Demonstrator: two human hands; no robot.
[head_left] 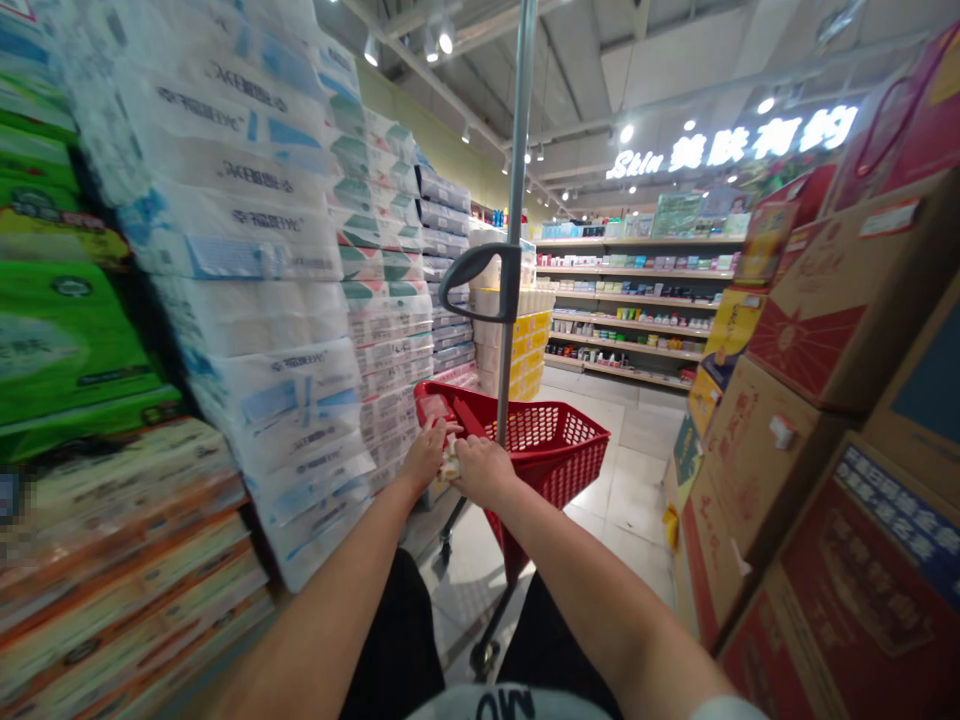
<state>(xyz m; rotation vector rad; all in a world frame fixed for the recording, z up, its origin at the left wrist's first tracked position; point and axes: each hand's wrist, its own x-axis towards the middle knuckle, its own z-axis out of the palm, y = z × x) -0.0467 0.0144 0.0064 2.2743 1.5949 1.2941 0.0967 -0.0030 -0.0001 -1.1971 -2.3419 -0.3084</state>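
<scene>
Small pale item (450,464) is pinched between the two hands, right at the near rim of the red basket (559,450), low in the middle of the aisle. I can't make out what it actually is from the head cam, it's mostly hidden.

On my feed, the right hand (484,470) shows me its back, fingers curled in tight around the item. The left hand (425,455) is just beside it, touching the item from the other side, fingers held together and pointing toward the basket rim. Honestly can't tell if that hand is really gripping or only resting there.

The basket sits on a wheeled frame, and its pole (517,180) runs straight up past the hands, with a grey grip (480,275) sticking out to the left.

Left side of the aisle is a tall wall of tissue packs (247,250), very near the left arm. Right side is stacked cardboard boxes (810,400). Far end has shelves (637,300) of small products under a lit sign (735,140).
</scene>
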